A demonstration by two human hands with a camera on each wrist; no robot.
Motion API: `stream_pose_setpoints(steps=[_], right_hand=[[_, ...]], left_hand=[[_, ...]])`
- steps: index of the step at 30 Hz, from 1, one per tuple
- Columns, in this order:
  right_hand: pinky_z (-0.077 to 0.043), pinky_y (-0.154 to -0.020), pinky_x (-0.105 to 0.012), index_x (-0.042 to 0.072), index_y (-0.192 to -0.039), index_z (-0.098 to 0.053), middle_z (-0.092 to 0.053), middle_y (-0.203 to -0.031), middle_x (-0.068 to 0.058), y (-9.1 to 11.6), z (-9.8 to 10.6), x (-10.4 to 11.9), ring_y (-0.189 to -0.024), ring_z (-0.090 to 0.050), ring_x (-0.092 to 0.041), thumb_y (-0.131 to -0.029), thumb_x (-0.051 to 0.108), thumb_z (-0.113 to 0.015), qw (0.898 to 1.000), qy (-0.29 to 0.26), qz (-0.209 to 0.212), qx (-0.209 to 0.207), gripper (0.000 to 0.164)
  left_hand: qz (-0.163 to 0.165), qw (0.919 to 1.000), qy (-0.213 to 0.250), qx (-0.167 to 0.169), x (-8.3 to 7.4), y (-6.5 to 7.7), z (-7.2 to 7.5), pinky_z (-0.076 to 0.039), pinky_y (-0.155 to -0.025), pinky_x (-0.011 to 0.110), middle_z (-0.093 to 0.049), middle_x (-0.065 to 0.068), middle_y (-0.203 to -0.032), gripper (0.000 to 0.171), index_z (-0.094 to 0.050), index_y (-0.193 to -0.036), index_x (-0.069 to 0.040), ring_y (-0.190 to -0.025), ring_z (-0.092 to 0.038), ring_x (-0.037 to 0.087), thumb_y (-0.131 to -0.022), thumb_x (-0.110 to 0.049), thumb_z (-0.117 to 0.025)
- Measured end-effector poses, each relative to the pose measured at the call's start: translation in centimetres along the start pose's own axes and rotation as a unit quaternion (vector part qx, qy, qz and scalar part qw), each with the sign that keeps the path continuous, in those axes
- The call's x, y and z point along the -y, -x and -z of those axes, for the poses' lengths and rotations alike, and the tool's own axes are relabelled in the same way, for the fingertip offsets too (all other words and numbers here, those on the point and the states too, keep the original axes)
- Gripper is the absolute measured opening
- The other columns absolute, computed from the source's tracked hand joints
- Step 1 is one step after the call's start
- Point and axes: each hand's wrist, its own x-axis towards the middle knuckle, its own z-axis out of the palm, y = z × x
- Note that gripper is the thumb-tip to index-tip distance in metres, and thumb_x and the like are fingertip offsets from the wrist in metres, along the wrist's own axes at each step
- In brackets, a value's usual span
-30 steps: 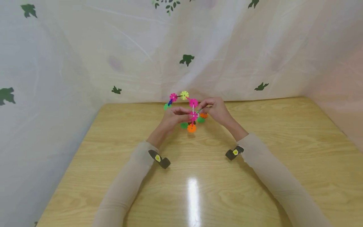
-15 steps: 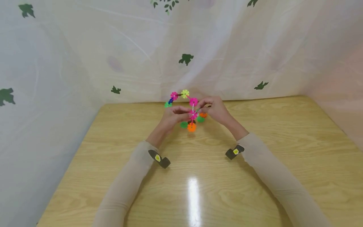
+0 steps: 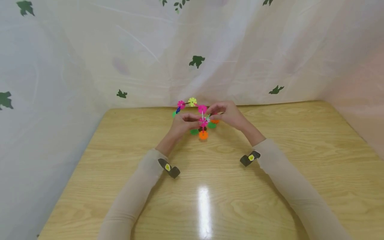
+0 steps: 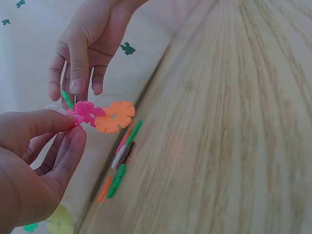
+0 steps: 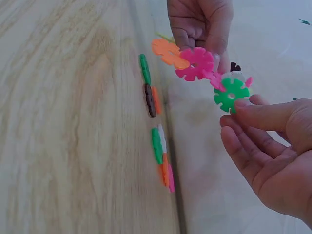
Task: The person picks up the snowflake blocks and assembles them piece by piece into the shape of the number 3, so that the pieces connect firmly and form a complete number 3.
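Both hands are raised over the far part of the table, around a chain of slotted flower-shaped plastic discs. My left hand point(image 3: 182, 125) pinches a pink disc point(image 3: 203, 122) of this chain between thumb and fingers. From there the chain runs up through white and pink to a yellow disc point(image 3: 192, 102), then left to pink, blue and green ones. An orange disc point(image 4: 114, 117) is joined at its other end. With thumb and fingertips, my right hand point(image 3: 228, 115) holds a green disc point(image 5: 231, 95) edge-on against the chain, beside the held pink disc.
Several loose discs lie on the wooden table point(image 3: 204, 166) beneath the hands, among them a green disc point(image 3: 194, 132) and a brown disc point(image 5: 149, 100). A pale curtain point(image 3: 144, 66) with leaf and bird shapes hangs right behind the table's far edge.
The upper part of the chain has tipped slightly left and down. Both hands keep their hold, with the right hand and its green disc almost in the same place.
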Motion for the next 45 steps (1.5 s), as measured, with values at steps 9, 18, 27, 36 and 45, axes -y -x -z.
stream_pose_setpoints(steps=[9, 18, 27, 36, 45], right_hand=[[-0.06, -0.082, -0.02, -0.009, -0.112, -0.068, -0.072, -0.108, -0.027, 0.1, 1.4, -0.7, -0.089, -0.07, -0.008, -0.092, 0.001, -0.072, 0.999, -0.009, -0.039, 0.016, 0.023], [-0.059, -0.078, -0.02, -0.011, -0.109, -0.069, -0.073, -0.108, -0.027, -0.2, 2.0, -1.4, -0.092, -0.072, -0.019, -0.09, -0.003, -0.073, 0.994, 0.047, -0.048, 0.084, 0.02], [-0.054, -0.067, -0.025, -0.004, -0.112, -0.07, -0.072, -0.096, -0.02, -0.6, 1.8, -1.9, -0.079, -0.063, -0.018, -0.09, 0.004, -0.075, 0.972, 0.134, -0.101, 0.165, 0.024], [-0.044, -0.061, -0.021, -0.006, -0.113, -0.07, -0.066, -0.077, -0.011, -1.4, 1.1, -2.3, -0.067, -0.052, -0.011, -0.087, 0.0, -0.076, 0.964, 0.186, -0.056, 0.18, 0.028], [-0.04, -0.062, -0.024, -0.002, -0.108, -0.067, -0.057, -0.072, -0.005, -1.9, 0.5, -2.0, -0.066, -0.048, -0.014, -0.087, 0.004, -0.077, 0.956, 0.226, -0.059, 0.18, 0.025]], left_hand=[[-0.012, 0.9998, -0.01, -0.008, 0.2, 0.1, 0.3, -0.062, -0.072, 0.021, -0.073, -0.006, -0.079, 0.028, -0.068, -0.109, 0.013, -0.076, -0.072, 0.011, -0.082, 0.014, -0.074], [-0.017, 0.9997, 0.002, -0.015, 0.1, 0.3, 0.4, -0.062, -0.071, 0.021, -0.073, -0.007, -0.077, 0.027, -0.067, -0.109, 0.015, -0.071, -0.071, 0.008, -0.082, 0.015, -0.074], [-0.009, 0.9998, -0.001, -0.018, -0.1, 0.3, 0.5, -0.062, -0.072, 0.023, -0.073, -0.007, -0.076, 0.024, -0.07, -0.106, 0.011, -0.07, -0.069, 0.009, -0.083, 0.012, -0.075], [-0.007, 1.0, 0.004, 0.0, 0.3, 0.0, 0.4, -0.063, -0.072, 0.021, -0.074, -0.005, -0.083, 0.021, -0.069, -0.106, 0.011, -0.073, -0.07, 0.01, -0.085, 0.012, -0.074], [-0.005, 1.0, -0.001, -0.004, 0.2, 0.1, 0.3, -0.062, -0.072, 0.02, -0.073, -0.007, -0.083, 0.022, -0.068, -0.106, 0.011, -0.074, -0.07, 0.009, -0.085, 0.013, -0.073]])
